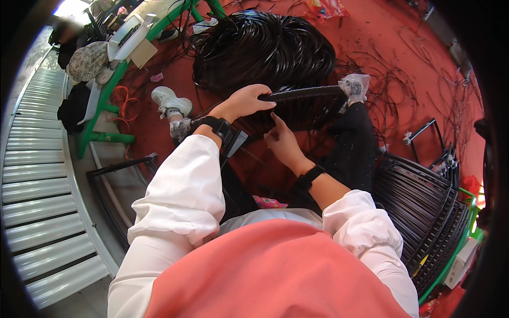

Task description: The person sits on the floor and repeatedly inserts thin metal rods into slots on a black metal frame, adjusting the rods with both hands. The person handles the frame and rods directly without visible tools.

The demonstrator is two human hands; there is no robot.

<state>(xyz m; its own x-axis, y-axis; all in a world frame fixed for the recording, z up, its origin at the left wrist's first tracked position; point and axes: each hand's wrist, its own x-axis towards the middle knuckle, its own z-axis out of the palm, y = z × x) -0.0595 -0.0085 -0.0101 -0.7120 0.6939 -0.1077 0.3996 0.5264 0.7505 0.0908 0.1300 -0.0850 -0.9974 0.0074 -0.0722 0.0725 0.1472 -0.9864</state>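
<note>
A dark frame with a ribbed, strip-wrapped top rail (306,93) lies across the person's legs, its strands running down below the rail. Clear plastic wrap covers its right end (354,86), and more wrap (179,128) shows at the lower left. My left hand (248,101) grips the rail's left part, thumb in front and fingers over the top. Just below it is my right hand (284,145), index finger raised towards the strands and the other fingers bent. Whether a thin strand lies in those fingers cannot be made out.
A large coil of shiny dark plastic strips (264,49) lies on the red floor ahead. Stacked slatted dark frames (413,194) stand at right. To the left run a roller conveyor (39,171) and a green-edged table (99,103) holding white trays (125,37). Loose strips litter the floor.
</note>
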